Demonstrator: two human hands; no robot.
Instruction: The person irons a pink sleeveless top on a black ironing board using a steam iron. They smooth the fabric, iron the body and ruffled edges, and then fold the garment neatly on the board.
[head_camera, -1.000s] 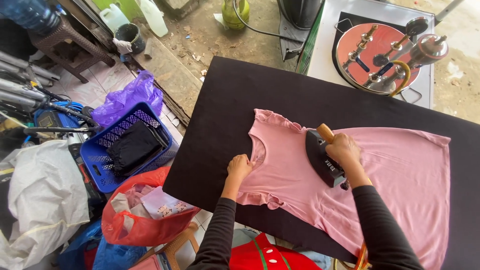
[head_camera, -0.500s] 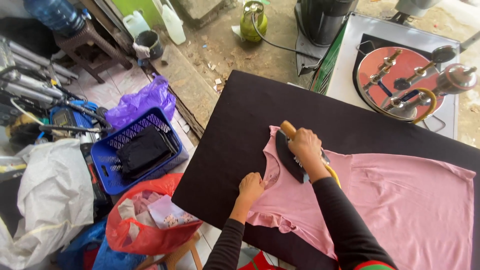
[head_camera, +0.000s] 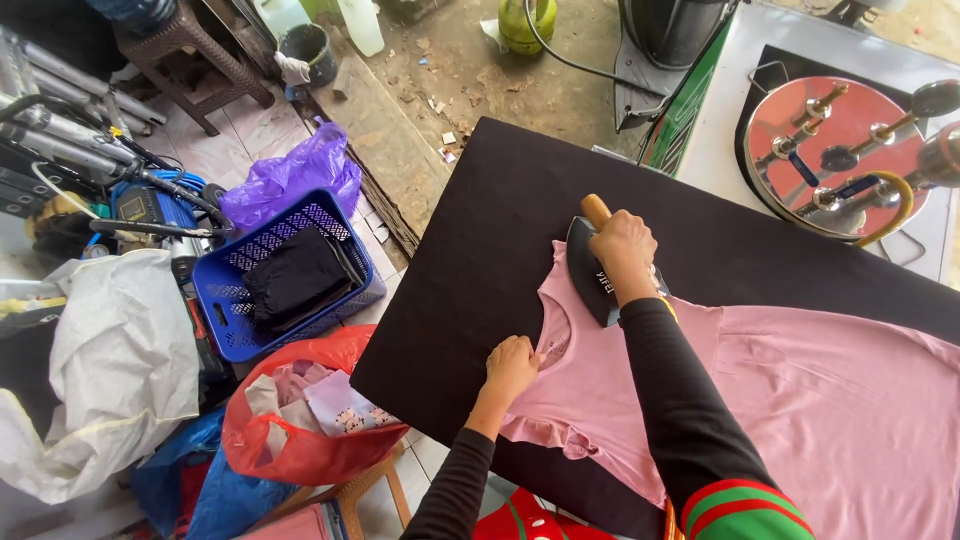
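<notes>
A pink dress (head_camera: 800, 400) lies flat on a black ironing board (head_camera: 500, 220). My right hand (head_camera: 622, 243) grips the wooden handle of a dark iron (head_camera: 590, 268) resting at the dress's neckline and far shoulder. My left hand (head_camera: 512, 366) presses down on the near shoulder by the ruffled sleeve, holding the cloth flat against the board.
A blue plastic basket (head_camera: 235, 310) with black cloth stands on the floor to the left, a purple bag (head_camera: 290, 175) behind it. A red bag (head_camera: 300, 440) of clothes sits below the board's corner. A round steel boiler top (head_camera: 850, 150) with valves is at the back right.
My right hand has slid the iron from the chest of the dress up to the neckline. My left hand stays on the near shoulder. The view has shifted left.
</notes>
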